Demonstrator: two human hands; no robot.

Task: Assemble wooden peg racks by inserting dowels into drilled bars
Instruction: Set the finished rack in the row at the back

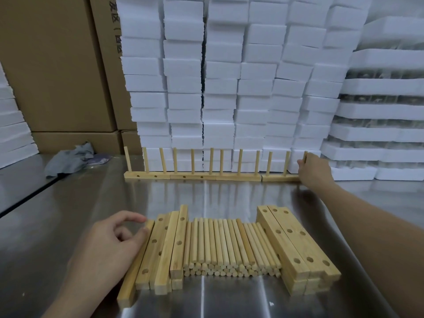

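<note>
right hand (pixel 314 168) pinches the end dowel (pixel 305 154) near its top, at the far right of the peg racks (pixel 192 176) lined along the back of the steel table (pixel 68 226). left hand (pixel 107 244) is loosely curled, thumb tip against the outermost of the drilled bars (pixel 165 249), gripping nothing. loose dowels (pixel 224 244) are piled between two bar stacks. my read: dowels are light, stiff, smooth and will roll. grip mid-shaft and push straight, side load could jam. no bins, parts lie loose. foam trays (pixel 378 134) at right hold something wrapped, can't tell what.
</note>
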